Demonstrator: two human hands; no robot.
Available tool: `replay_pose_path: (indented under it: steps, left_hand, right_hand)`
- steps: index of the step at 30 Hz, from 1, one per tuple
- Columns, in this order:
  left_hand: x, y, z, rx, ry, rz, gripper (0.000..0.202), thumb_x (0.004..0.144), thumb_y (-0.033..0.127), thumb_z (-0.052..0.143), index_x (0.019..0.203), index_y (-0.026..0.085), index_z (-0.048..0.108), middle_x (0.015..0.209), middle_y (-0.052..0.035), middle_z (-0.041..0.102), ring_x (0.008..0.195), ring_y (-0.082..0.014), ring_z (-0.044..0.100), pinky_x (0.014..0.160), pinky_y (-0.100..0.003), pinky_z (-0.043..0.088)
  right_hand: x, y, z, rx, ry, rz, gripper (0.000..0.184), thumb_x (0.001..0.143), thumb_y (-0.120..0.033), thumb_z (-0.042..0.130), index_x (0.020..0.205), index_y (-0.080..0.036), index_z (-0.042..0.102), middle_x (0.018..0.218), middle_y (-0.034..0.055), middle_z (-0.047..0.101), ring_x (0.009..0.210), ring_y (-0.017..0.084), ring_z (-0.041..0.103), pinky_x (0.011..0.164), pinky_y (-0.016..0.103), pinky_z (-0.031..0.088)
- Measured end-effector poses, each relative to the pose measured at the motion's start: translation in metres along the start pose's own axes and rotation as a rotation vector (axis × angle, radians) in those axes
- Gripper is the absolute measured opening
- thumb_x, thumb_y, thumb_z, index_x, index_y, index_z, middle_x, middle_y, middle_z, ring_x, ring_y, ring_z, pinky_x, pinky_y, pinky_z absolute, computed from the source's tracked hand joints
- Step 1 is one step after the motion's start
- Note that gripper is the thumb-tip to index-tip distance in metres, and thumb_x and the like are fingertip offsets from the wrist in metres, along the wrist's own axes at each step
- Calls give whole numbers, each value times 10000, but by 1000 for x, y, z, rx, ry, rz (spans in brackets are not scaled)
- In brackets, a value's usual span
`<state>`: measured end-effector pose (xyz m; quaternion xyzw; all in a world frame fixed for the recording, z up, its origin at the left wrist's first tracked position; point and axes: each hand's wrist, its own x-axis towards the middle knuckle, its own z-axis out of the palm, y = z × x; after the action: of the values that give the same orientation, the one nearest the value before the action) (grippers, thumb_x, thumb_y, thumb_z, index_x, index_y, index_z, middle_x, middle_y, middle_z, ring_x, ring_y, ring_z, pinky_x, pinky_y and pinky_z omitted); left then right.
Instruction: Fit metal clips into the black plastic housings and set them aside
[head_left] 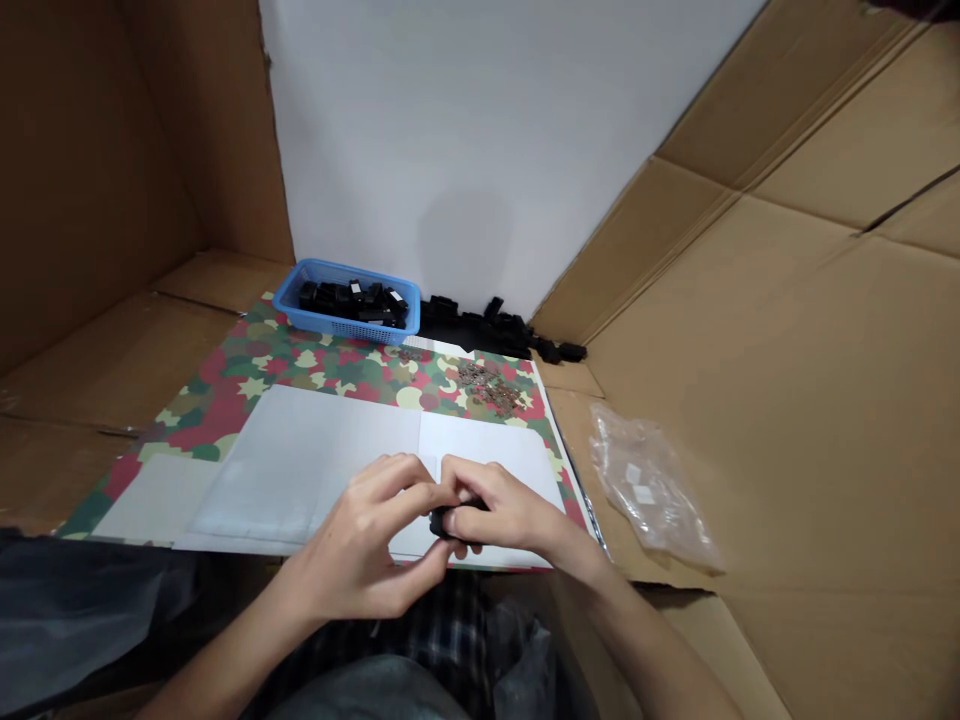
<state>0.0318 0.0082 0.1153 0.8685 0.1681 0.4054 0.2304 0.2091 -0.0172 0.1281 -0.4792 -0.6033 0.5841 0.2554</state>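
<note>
Between my two hands is a small black block-like part (441, 522), mostly covered by fingers, so its exact kind cannot be made out. My right hand (491, 510) wraps round it, thumb pressed along its near side. From the left, my left hand (386, 535) brings its fingertips and thumb against the part's left end. Both hands are held over the near edge of white sheets (337, 450) that lie on a camouflage-patterned board (225, 400).
A blue plastic basket (345, 328) with several black parts stands at the back left. More black pieces (495, 325) lie along the wall. Small metal bits (491, 388) are scattered on the board. A clear plastic bag (649, 490) rests at right, beside cardboard walls (810, 380).
</note>
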Motion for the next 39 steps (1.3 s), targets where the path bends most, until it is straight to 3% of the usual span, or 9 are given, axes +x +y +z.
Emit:
replay_pose_path:
  steps: [4, 7, 10, 14, 26, 34, 39]
  left_hand:
    - [1, -2, 2, -81, 21, -51, 197, 731, 114, 582, 917, 179, 564, 775, -22, 558, 697, -139, 528, 620, -254, 446]
    - [1, -4, 2, -189, 75, -165, 206, 719, 196, 573, 921, 176, 536, 795, -29, 559, 708, -152, 512, 643, -286, 452]
    - [2, -4, 1, -275, 32, -262, 113, 723, 214, 562, 827, 176, 538, 736, -15, 555, 668, -140, 492, 613, -275, 436]
    - [4, -3, 2, -358, 8, -305, 61, 726, 182, 579, 762, 177, 531, 676, 6, 525, 628, -120, 475, 575, -250, 420]
    - [8, 0, 5, -245, 74, -158, 128, 737, 106, 570, 770, 191, 480, 683, 4, 491, 644, -130, 468, 577, -261, 405]
    - [7, 3, 6, -204, 83, -116, 119, 733, 94, 576, 771, 183, 507, 683, 1, 492, 633, -127, 477, 557, -251, 405]
    - [2, 3, 4, -105, 113, -24, 189, 727, 72, 590, 883, 175, 564, 711, -10, 536, 641, -133, 514, 585, -267, 430]
  right_hand:
    - [-2, 5, -1, -83, 106, -86, 108, 669, -206, 520, 690, -214, 415, 559, -54, 534, 494, 100, 503, 462, 198, 349]
    - [-2, 13, 1, -302, 306, -353, 75, 677, -186, 500, 709, -216, 440, 608, -44, 515, 519, 99, 472, 482, 209, 347]
    - [-2, 22, 4, -476, 438, -637, 119, 696, -132, 472, 770, -225, 460, 637, -42, 503, 521, 98, 464, 484, 211, 355]
    - [1, 31, 9, -564, 528, -819, 182, 716, -106, 462, 838, -241, 453, 637, -40, 498, 519, 112, 479, 487, 219, 392]
    - [1, 36, 12, -520, 632, -839, 231, 702, -99, 456, 877, -251, 447, 639, -38, 498, 502, 124, 489, 475, 240, 404]
    - [-1, 35, 12, -583, 638, -900, 258, 708, -96, 452, 919, -245, 444, 657, -21, 522, 523, 144, 495, 501, 268, 410]
    - [-5, 31, 8, -695, 596, -947, 240, 799, -132, 477, 1005, -240, 420, 697, -2, 570, 572, 162, 527, 543, 302, 416]
